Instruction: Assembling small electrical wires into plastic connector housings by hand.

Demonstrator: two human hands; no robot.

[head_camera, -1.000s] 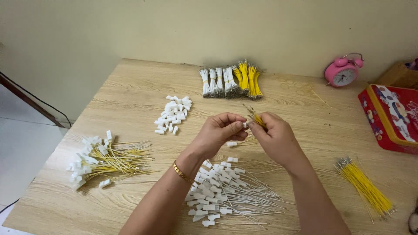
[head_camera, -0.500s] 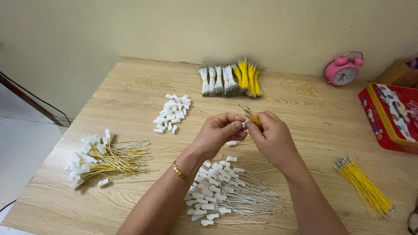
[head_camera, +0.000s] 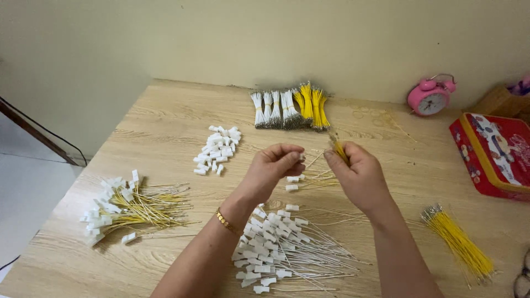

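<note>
Pinched in the right hand (head_camera: 361, 176) is a yellow wire (head_camera: 338, 148); the left hand (head_camera: 273, 168) looks closed on a small white connector (head_camera: 301, 157), hard to tell. Both hover over the wooden table (head_camera: 165, 132), above the white-wire pile (head_camera: 287, 248). Looks like the joining step; next needs careful lining up of wire tip and connector.

- A red rectangular tin box (head_camera: 493, 154) with yellow-gold edging and colourful cartoon pictures on its lid lies at the wooden table's (head_camera: 165, 127) right edge, just below the pink alarm clock (head_camera: 430, 98).
</note>
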